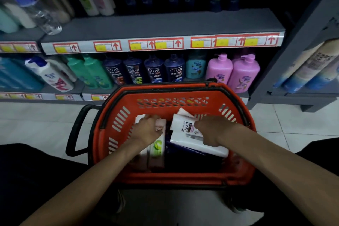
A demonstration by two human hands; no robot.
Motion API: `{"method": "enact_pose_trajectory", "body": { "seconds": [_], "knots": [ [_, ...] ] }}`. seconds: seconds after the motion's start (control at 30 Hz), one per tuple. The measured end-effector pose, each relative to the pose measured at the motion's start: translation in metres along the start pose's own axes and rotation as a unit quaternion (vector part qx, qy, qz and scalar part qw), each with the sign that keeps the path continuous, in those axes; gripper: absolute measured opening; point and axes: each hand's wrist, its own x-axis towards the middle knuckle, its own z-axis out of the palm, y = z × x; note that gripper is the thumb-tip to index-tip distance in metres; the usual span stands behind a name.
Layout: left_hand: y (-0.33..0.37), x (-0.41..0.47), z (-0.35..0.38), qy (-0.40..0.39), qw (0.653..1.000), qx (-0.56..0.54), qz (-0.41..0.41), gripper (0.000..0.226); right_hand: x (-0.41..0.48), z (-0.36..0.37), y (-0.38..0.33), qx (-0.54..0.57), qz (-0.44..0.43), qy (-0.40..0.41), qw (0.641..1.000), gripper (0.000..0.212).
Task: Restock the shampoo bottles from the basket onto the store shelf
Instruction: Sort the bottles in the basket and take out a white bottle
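Covering white bottle (185, 139) partly: right grip (216, 130).

Mostly plastic, little shine
Basket (174, 95) red matt slotted plastic; white CLEAR bottle (190, 134) glossy plastic; shelf (161, 24) matt grey; floor tiles (36, 121) smooth, glossy.

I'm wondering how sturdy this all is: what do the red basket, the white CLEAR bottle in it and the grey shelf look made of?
The red basket: moulded plastic, by its slotted walls and slight gloss. The white CLEAR bottle: smooth opaque plastic with a printed label. The grey shelf: matt painted board, probably metal, though the look leaves it open.
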Motion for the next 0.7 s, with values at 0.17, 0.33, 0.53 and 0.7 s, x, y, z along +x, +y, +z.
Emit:
{"method": "enact_pose_trajectory", "body": {
  "seconds": [0.17,0.33,0.53,0.7],
  "knots": [
    [-0.025,-0.011,0.010,-0.009,0.988,0.109,-0.113,0.100,0.012,0.011,-0.015,-0.012,-0.027,-0.022,0.999,0.043],
    [-0.049,-0.003,0.023,-0.088,0.971,-0.066,-0.212,0.117,0.026,0.010,-0.030,-0.017,-0.050,-0.024,0.998,0.034],
    [-0.049,0.008,0.031,-0.043,0.958,-0.139,-0.247,0.097,0.034,0.010,-0.044,-0.020,-0.055,-0.006,0.998,0.039],
    [-0.057,0.005,0.028,-0.018,0.938,-0.214,-0.272,0.057,0.037,0.014,-0.044,-0.022,-0.059,-0.005,0.998,0.041]
  ]
}}
